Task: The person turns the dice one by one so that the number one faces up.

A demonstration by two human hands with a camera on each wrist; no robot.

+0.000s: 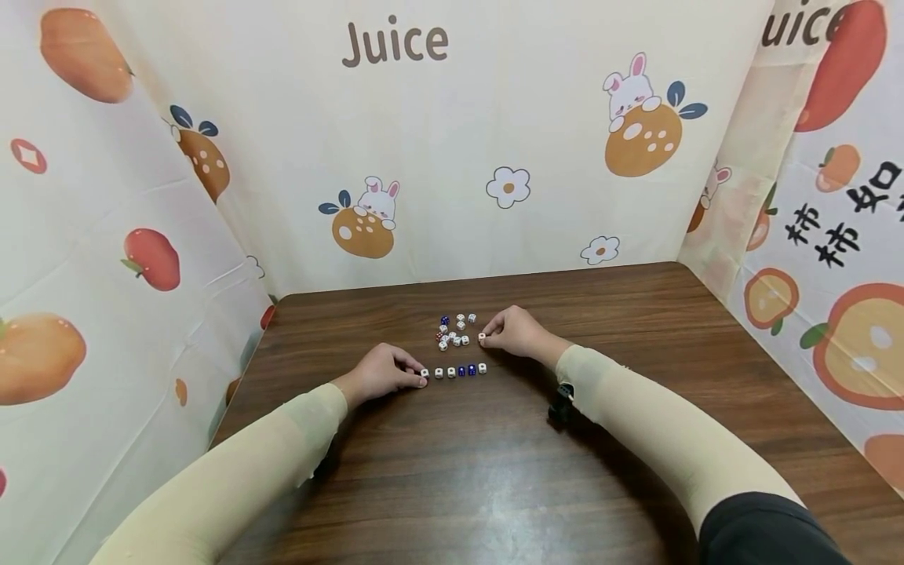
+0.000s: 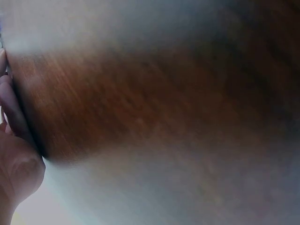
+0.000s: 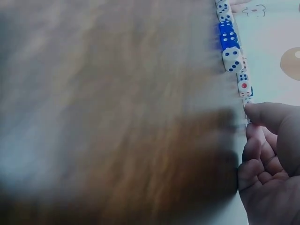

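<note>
The near part of the table (image 1: 452, 479) lies under two pale sleeves (image 1: 650, 416) reaching forward. The left hand (image 1: 381, 370) has thumb and forefinger together on a white die (image 1: 424, 373) at the left end of the row (image 1: 451, 373); its own wrist view does not show that die. The row runs on to the right: two more white dice, two blue, then a white one, with small gaps between. Beyond it, the right hand (image 1: 518, 333) pinches another white die (image 1: 482, 337) between thumb and fingertip, just right of the loose cluster (image 1: 457, 340) of white, blue and red dice; whether this die touches the table I cannot tell. The step in hand seems to be setting the end die while taking one from the cluster. The next move likely calls for a careful release on the left, without nudging its neighbour, and a firm small pinch on the right. Behind stands a printed cloth (image 1: 438, 118).
</note>
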